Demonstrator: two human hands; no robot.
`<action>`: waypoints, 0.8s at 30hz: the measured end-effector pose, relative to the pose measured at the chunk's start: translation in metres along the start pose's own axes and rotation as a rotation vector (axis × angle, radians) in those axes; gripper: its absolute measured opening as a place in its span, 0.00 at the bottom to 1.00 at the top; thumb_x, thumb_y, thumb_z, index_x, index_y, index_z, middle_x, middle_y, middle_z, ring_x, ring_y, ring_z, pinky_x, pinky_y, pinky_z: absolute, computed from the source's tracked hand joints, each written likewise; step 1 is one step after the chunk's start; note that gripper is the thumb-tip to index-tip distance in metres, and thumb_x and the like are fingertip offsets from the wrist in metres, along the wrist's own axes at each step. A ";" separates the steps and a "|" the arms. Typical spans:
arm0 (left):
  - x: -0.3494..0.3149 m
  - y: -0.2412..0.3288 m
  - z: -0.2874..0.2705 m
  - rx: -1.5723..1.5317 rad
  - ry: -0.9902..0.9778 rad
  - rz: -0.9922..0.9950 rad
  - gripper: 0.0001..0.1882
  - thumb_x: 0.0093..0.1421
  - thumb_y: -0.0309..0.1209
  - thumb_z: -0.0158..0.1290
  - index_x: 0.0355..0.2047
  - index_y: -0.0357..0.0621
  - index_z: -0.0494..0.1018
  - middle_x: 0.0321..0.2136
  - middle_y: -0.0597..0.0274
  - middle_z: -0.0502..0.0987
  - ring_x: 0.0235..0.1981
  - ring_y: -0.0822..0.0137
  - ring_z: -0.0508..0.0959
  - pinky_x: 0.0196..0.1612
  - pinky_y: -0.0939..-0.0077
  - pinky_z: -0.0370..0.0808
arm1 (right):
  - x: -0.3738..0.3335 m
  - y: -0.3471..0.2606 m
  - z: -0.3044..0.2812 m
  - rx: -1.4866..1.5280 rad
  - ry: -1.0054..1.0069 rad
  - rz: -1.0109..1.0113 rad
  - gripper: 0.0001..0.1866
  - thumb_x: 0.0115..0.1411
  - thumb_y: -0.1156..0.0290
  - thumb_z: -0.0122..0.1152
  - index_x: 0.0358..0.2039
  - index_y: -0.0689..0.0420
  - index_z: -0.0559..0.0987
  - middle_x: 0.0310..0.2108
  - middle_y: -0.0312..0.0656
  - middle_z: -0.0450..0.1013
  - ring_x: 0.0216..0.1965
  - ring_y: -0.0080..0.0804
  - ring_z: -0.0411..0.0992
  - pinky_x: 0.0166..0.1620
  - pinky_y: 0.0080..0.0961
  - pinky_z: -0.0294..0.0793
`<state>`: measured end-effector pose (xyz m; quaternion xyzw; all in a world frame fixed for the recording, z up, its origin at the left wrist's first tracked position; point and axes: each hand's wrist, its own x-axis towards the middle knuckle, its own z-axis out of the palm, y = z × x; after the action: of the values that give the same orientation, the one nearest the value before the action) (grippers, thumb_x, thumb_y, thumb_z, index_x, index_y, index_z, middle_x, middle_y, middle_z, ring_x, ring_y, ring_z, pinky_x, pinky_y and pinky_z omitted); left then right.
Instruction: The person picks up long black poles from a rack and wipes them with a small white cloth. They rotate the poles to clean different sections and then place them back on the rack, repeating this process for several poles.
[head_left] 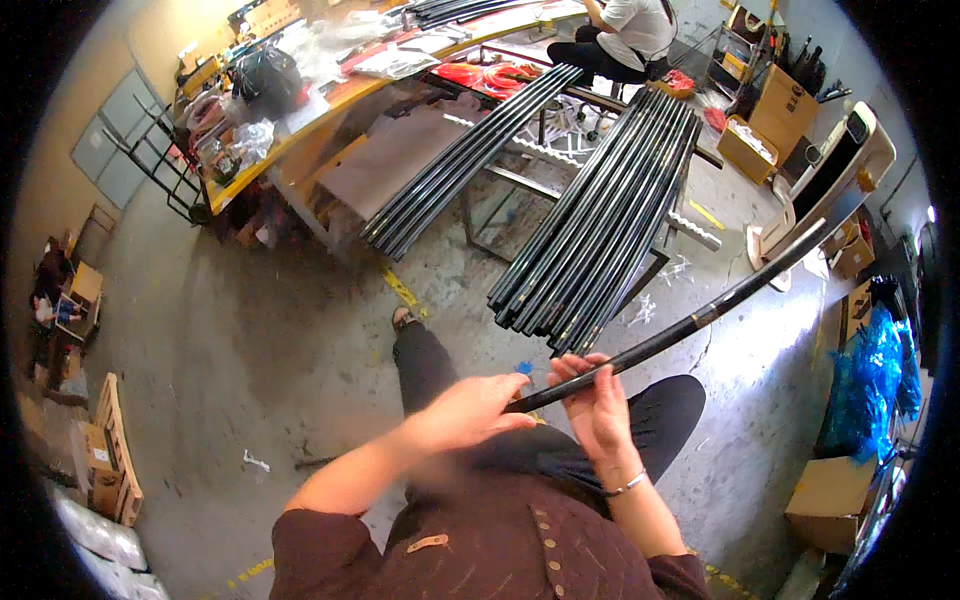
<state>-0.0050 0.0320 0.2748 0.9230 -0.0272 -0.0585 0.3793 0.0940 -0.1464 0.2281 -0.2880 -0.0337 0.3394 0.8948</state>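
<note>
A long black tube point(690, 325) slants from in front of my body up to the far right. My right hand point(600, 415) holds it near its lower end, with the fingers behind and the thumb in front. At that end is my left hand point(470, 412), fingers and thumb spread apart on either side of the tube's tip. Whether its palm touches the tip I cannot tell. Ahead of me lies a wide bundle of black tubes point(600, 215) on a metal frame point(650, 280). Left of it, a smaller row of black tubes point(470, 165) lies slanted.
A cluttered workbench point(330, 115) stands at the far left, with a black bag point(268, 80) on it. Another person point(635, 40) sits beyond the tubes. Blue plastic wrap point(875, 380) and a cardboard box point(832, 500) are at the right. A wooden pallet point(118, 450) stands at the left.
</note>
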 end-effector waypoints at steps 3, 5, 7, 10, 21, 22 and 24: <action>0.002 0.010 0.019 -0.006 0.065 -0.040 0.24 0.55 0.42 0.55 0.44 0.37 0.66 0.32 0.48 0.75 0.34 0.50 0.76 0.37 0.64 0.73 | -0.007 0.007 0.004 -0.021 -0.034 0.014 0.16 0.61 0.57 0.48 0.43 0.53 0.68 0.44 0.46 0.71 0.51 0.47 0.66 0.56 0.48 0.63; 0.002 0.011 0.027 -0.065 0.102 -0.014 0.19 0.57 0.40 0.53 0.41 0.38 0.68 0.30 0.47 0.74 0.33 0.49 0.76 0.36 0.61 0.72 | -0.008 0.003 0.006 0.002 -0.050 0.022 0.16 0.61 0.57 0.49 0.43 0.53 0.68 0.44 0.47 0.71 0.51 0.48 0.67 0.56 0.48 0.63; 0.003 0.007 0.035 -0.058 0.084 -0.048 0.18 0.57 0.40 0.52 0.40 0.38 0.69 0.29 0.47 0.74 0.33 0.48 0.75 0.35 0.61 0.71 | -0.010 -0.002 0.004 0.031 -0.059 0.035 0.16 0.61 0.57 0.49 0.44 0.54 0.68 0.44 0.48 0.71 0.51 0.48 0.67 0.56 0.48 0.63; 0.003 0.012 0.036 -0.103 0.116 -0.102 0.14 0.57 0.40 0.51 0.33 0.40 0.69 0.26 0.47 0.73 0.31 0.45 0.74 0.32 0.56 0.69 | -0.004 -0.012 -0.005 -0.132 -0.057 0.023 0.17 0.61 0.57 0.49 0.45 0.54 0.67 0.44 0.48 0.71 0.51 0.47 0.67 0.55 0.45 0.64; -0.002 0.007 0.029 0.085 0.145 -0.080 0.15 0.55 0.42 0.53 0.28 0.42 0.67 0.25 0.52 0.72 0.28 0.48 0.73 0.30 0.58 0.70 | 0.008 -0.057 -0.037 -0.271 0.174 -0.033 0.13 0.63 0.64 0.48 0.44 0.58 0.66 0.39 0.46 0.73 0.42 0.42 0.74 0.42 0.34 0.76; 0.001 0.004 0.029 0.092 0.114 -0.074 0.16 0.55 0.42 0.52 0.29 0.41 0.67 0.26 0.52 0.72 0.29 0.49 0.73 0.31 0.58 0.70 | 0.008 -0.056 -0.039 -0.280 0.181 -0.027 0.13 0.63 0.64 0.48 0.44 0.58 0.66 0.39 0.46 0.73 0.42 0.42 0.74 0.42 0.34 0.76; 0.011 -0.001 0.023 0.113 0.047 -0.050 0.17 0.55 0.43 0.52 0.30 0.41 0.67 0.28 0.51 0.72 0.31 0.49 0.73 0.32 0.58 0.70 | 0.008 -0.055 -0.040 -0.293 0.200 -0.027 0.13 0.64 0.64 0.48 0.43 0.58 0.66 0.39 0.46 0.73 0.42 0.43 0.74 0.42 0.34 0.76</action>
<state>0.0033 0.0154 0.2568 0.9445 0.0015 -0.0448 0.3255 0.1429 -0.1940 0.2227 -0.4471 0.0023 0.2885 0.8467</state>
